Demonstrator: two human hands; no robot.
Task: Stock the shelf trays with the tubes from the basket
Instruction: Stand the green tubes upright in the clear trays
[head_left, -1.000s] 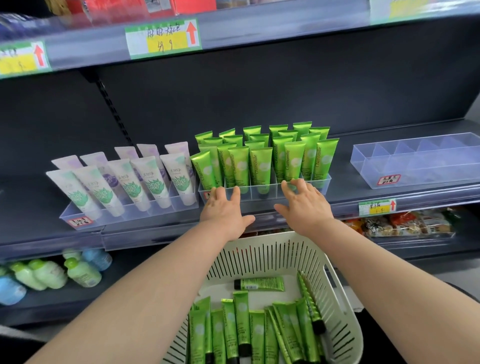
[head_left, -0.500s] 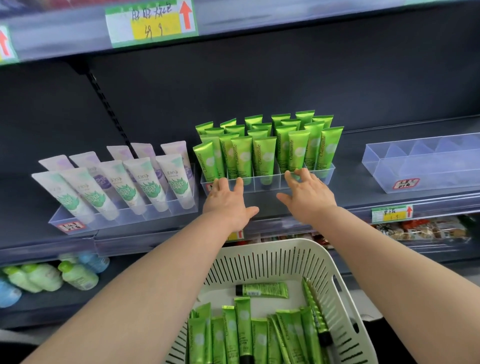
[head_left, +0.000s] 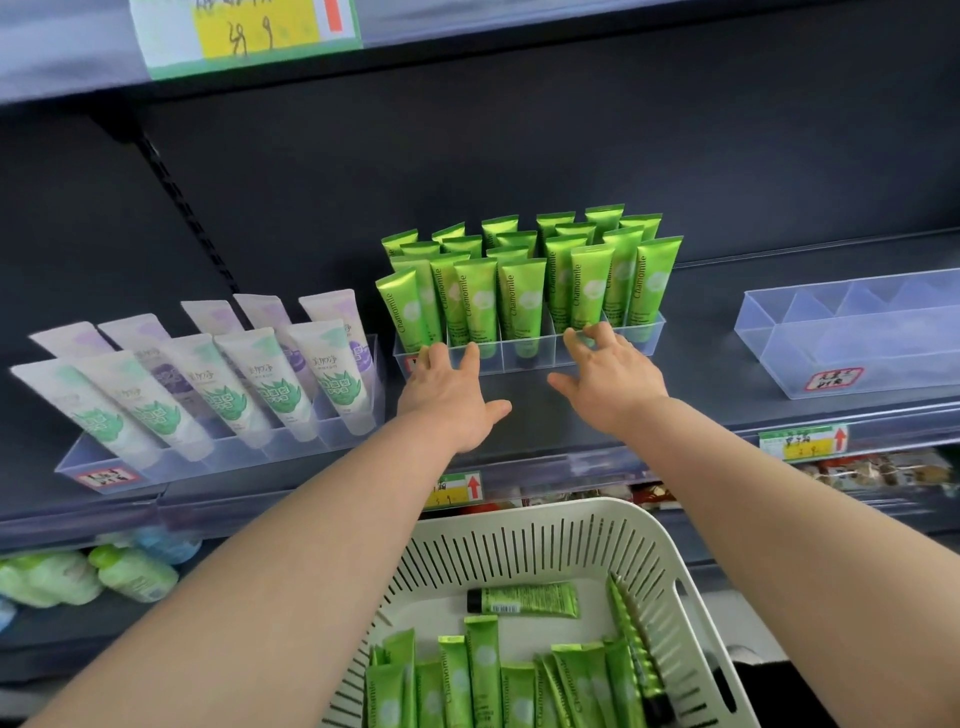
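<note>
— Where are the green tubes (head_left: 522, 299)?
— Upright in the clear tray (head_left: 530, 359) on the shelf (head_left: 698, 358); more lie in the basket (head_left: 519, 512) below.
— The grips?
— Left grip (head_left: 449, 397), right grip (head_left: 613, 379): wide, fingertips (head_left: 471, 351) touching the tray front.

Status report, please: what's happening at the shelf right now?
Left hand, right hand open, touching green-tube tray front. Tubes lying in basket. Nothing blocking.

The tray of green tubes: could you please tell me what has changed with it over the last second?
The left hand and right hand have pushed the tray of green tubes back from the front edge, deeper onto the shelf; their fingertips stay on its front wall. Nothing was grasped or released. The white-tube tray, empty tray and basket stayed put.
</note>
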